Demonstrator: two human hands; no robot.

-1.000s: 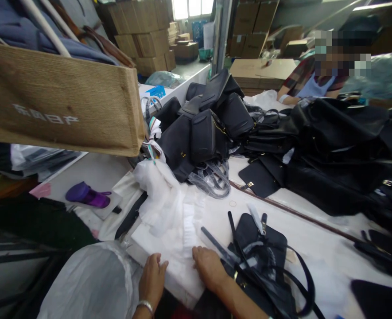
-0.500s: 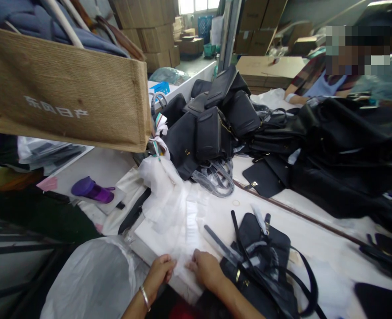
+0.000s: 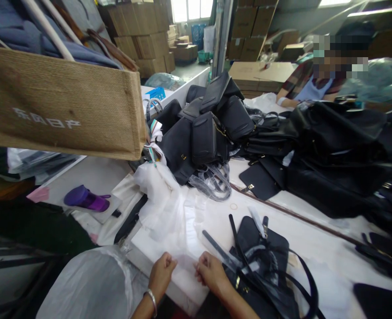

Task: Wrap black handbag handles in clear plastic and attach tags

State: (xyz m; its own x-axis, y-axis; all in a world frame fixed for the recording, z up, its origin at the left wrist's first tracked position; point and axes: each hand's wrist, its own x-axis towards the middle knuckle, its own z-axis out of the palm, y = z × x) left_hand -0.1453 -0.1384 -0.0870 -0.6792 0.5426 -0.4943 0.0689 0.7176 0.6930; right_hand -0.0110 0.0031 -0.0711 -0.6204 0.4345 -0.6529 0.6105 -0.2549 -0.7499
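A thin translucent white sheet [image 3: 174, 230], seemingly plastic, spreads over the near-left corner of the white table. My left hand [image 3: 162, 270], with a silver bangle on its wrist, pinches the sheet's near edge. A short way to the right, my right hand [image 3: 211, 272] has its fingers curled closed on the same edge. The part between my fingers is too faint to see clearly. Just right of my right hand lies a black handbag [image 3: 265, 257] with gold hardware, its straps loose and partly wrapped in clear film.
A heap of black bags [image 3: 209, 128] covers the table's far side. A burlap bag [image 3: 66, 106] stands at upper left, above a purple bottle [image 3: 87, 198]. Below left is a plastic-lined bin [image 3: 86, 283]. A co-worker [image 3: 315, 88] sits across the table.
My hands have moved slightly apart along the sheet's edge, with the fingers still closed. The whole view has tilted up a little and shifted right.
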